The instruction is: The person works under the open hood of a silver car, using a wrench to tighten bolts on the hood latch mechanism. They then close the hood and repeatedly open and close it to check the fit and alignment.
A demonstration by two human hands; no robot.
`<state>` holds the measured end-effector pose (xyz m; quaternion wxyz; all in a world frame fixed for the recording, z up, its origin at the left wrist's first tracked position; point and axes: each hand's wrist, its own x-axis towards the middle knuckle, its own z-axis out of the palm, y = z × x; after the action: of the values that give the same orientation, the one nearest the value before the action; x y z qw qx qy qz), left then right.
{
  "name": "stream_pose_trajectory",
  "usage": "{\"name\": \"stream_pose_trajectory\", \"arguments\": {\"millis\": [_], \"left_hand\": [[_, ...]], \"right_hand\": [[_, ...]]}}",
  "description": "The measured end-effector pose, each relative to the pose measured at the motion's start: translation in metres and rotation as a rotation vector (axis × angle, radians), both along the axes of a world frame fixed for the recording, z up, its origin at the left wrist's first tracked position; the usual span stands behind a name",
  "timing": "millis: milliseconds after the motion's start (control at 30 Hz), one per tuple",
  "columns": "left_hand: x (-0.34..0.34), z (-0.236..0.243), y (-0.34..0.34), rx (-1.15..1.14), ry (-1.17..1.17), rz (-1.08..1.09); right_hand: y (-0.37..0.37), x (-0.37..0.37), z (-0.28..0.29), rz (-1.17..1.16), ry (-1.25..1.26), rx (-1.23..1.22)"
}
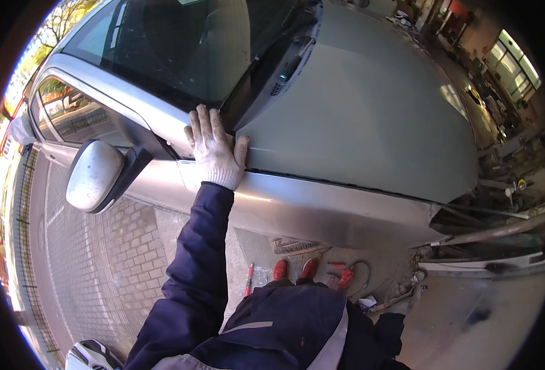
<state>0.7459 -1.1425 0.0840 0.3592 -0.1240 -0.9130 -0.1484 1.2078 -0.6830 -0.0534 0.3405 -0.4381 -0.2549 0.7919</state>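
Note:
My left hand [214, 151], in a soiled white knit glove, lies flat with its fingers spread on a silver car. It rests at the base of the windshield pillar, where the front fender [346, 209] meets the dull grey hood [358, 111]. Nothing is held in it. The windshield [180, 49] is just beyond the fingertips, and a silver side mirror [97, 176] juts out to the left of my wrist. Of my right arm only the dark sleeve [389, 333] shows, hanging low beside my body; the hand itself is out of sight.
By my red shoes [280, 270] lie a red power tool [345, 277] with a cable and a red, stick-like object [249, 280]. The car's front end is stripped, with bare bars [500, 234] showing. Brick paving [130, 240] spreads at left; workshop clutter fills the far right.

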Motion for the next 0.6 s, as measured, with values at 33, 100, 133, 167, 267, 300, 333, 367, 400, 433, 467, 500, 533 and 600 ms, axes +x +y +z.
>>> {"name": "stream_pose_trajectory", "arguments": {"millis": [33, 100, 133, 167, 267, 300, 333, 367, 400, 433, 467, 500, 533, 600], "left_hand": [[-0.011, 0.009, 0.005, -0.003, 0.048, -0.064], [-0.03, 0.026, 0.02, -0.068, 0.048, -0.16], [-0.037, 0.033, 0.031, -0.092, 0.01, -0.195], [-0.041, 0.039, 0.042, -0.115, -0.006, -0.226], [-0.035, 0.047, 0.068, -0.099, -0.379, -0.196], [-0.033, 0.051, 0.071, -0.124, -0.383, -0.177], [-0.029, 0.053, 0.07, -0.157, -0.408, -0.153], [-0.026, 0.055, 0.07, -0.185, -0.408, -0.131], [-0.026, 0.056, 0.07, -0.226, -0.391, -0.137], [-0.026, 0.057, 0.07, -0.244, -0.384, -0.142], [-0.027, 0.056, 0.07, -0.258, -0.377, -0.146], [-0.028, 0.054, 0.07, -0.271, -0.37, -0.148], [-0.029, 0.052, 0.068, -0.285, -0.348, -0.165], [-0.029, 0.046, 0.065, -0.302, -0.317, -0.174]], "right_hand": [[-0.003, 0.001, 0.0, -0.004, 0.009, 0.012], [-0.009, 0.005, -0.001, -0.001, 0.011, 0.003], [-0.014, 0.007, -0.002, 0.008, 0.004, -0.019], [-0.016, 0.009, -0.003, 0.013, 0.019, -0.046], [-0.032, 0.017, -0.013, -0.105, -0.088, 0.006], [-0.038, 0.019, -0.017, -0.13, -0.088, 0.015], [-0.043, 0.024, -0.02, -0.14, -0.106, 0.005], [-0.049, 0.029, -0.022, -0.129, -0.111, -0.011], [-0.056, 0.034, -0.024, -0.142, -0.137, -0.032], [-0.061, 0.039, -0.025, -0.126, -0.132, -0.053], [-0.066, 0.043, -0.026, -0.131, -0.148, -0.076], [-0.07, 0.048, -0.026, -0.169, -0.205, -0.113], [-0.073, 0.052, -0.026, -0.159, -0.182, -0.118], [-0.079, 0.058, -0.025, -0.168, -0.164, -0.133]]}}
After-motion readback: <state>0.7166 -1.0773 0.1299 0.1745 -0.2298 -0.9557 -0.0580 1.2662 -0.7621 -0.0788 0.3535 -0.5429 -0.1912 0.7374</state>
